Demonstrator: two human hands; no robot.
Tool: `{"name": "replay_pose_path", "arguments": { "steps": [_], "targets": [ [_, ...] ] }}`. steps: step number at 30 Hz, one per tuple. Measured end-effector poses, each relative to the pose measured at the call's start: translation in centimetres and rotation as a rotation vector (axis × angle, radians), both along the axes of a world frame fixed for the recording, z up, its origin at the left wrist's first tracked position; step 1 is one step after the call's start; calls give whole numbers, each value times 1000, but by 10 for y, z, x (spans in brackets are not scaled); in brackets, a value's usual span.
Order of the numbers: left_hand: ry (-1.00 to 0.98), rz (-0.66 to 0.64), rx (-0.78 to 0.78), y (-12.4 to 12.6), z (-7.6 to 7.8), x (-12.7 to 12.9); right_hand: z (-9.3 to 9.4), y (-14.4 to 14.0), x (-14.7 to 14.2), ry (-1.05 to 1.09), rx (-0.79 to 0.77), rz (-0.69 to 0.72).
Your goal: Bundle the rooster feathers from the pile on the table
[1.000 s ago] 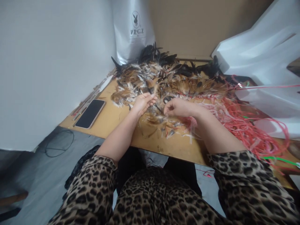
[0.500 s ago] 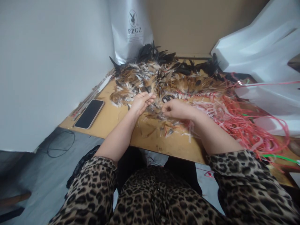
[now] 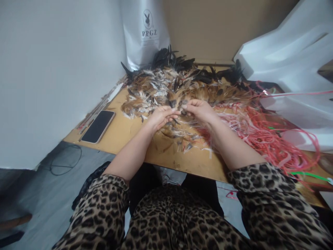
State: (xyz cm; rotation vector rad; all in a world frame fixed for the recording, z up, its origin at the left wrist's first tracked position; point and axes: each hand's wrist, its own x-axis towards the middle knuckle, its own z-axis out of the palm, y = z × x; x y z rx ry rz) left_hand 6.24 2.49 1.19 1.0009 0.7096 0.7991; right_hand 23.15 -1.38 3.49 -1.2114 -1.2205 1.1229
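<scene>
My left hand (image 3: 164, 117) is closed in a pinch, thumb against the fingers, at the front of a heap of brown, white and black feathers (image 3: 153, 85). Between my two hands, brown feathers (image 3: 177, 100) stand up from the fingertips, though they blend into the heap behind. My right hand (image 3: 199, 109) pinches at the same spot, its thumb and forefinger close to the left fingertips on a small greyish feather (image 3: 183, 111). The exact grip of both hands is blurred. Below them lie loose feather scraps (image 3: 188, 142) on the wooden table (image 3: 166, 156).
A tangle of red and pink ribbon strips (image 3: 275, 142) spreads at the right, with a green strip (image 3: 309, 175). A phone (image 3: 98, 126) lies at the left. A printed bag (image 3: 145, 41) stands behind the feathers; white plastic sheeting (image 3: 281, 59) covers the right back.
My right hand has moved up and left to meet the left fingertips, and its fingers have closed in a pinch. My left hand has shifted slightly right and down.
</scene>
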Motion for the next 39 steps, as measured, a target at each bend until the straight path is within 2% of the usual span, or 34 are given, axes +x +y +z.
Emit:
{"name": "replay_pose_path", "arguments": {
  "steps": [6, 12, 21, 25, 31, 34, 39],
  "targets": [
    [-9, -53, 22, -2, -4, 2, -4, -1, -8, -35, 62, -60],
    [6, -53, -7, -4, 0, 4, -8, 0, -14, -22, 80, -116],
    [19, -63, 48, -3, -3, 3, -8, -3, -21, -32, 79, -131],
    [5, -23, 79, 3, -6, 0, -5, -3, -12, -159, 43, -27],
    [-39, 130, 42, 12, -7, -3, 3, -9, -1, -652, 29, 379],
    [-40, 134, 36, 11, -6, -2, 1, -12, -5, -855, 40, 428],
    [-50, 131, 29, 9, -5, -2, -5, -15, -16, -1068, 65, 443]
  ]
}}
